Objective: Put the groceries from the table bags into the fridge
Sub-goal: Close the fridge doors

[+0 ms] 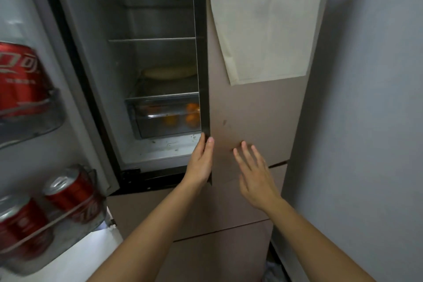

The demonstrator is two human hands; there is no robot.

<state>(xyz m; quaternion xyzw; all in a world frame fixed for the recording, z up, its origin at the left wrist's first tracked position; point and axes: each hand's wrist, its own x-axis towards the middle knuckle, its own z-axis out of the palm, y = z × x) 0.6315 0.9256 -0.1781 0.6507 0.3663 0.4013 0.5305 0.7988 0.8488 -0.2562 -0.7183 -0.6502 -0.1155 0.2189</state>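
The fridge's left door (68, 89) stands wide open and the right door (256, 117) is nearly closed, its dark side edge showing. My left hand (201, 160) holds that edge near its bottom, fingers inside and thumb on the front face. My right hand (254, 174) is open with spread fingers just in front of the right door's beige face; contact cannot be told. Neither hand carries groceries. Inside, a clear crisper drawer (160, 119) holds oranges (192, 114), and a flat round pale item (169, 71) lies on the shelf above it.
Red drink cans sit in the open door's racks: one large (20, 80) upper left, two (71, 188) lower left. A cloth-like paper sheet (267, 30) hangs on the right door. A grey wall (370, 121) is close on the right. Lower drawer fronts (219, 256) lie below.
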